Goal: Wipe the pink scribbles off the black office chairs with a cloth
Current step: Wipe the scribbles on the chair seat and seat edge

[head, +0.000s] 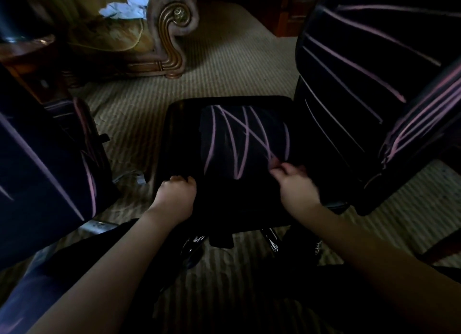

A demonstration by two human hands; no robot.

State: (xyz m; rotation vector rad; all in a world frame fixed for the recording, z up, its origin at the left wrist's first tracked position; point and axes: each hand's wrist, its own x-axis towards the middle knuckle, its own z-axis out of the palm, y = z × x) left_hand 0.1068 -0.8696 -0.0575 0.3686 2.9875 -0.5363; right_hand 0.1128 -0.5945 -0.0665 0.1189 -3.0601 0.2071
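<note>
Pink scribbles (239, 139) cross a black chair seat (183, 134) — left hand (175, 192) grips its near-left edge, right hand (296, 185) at its near-right with fingers (280, 171) curled, no cloth discernible in it; likely best: brace the seat, rub along each line.

Left hand (177, 187) grips scribbled chair seat (184, 134); right hand (295, 182) touches it.

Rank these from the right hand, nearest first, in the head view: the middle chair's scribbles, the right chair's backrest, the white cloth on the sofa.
1. Middle chair's scribbles, at the right hand's fingertips.
2. Right chair's backrest, up to the right.
3. White cloth, far upper left on the sofa.
</note>
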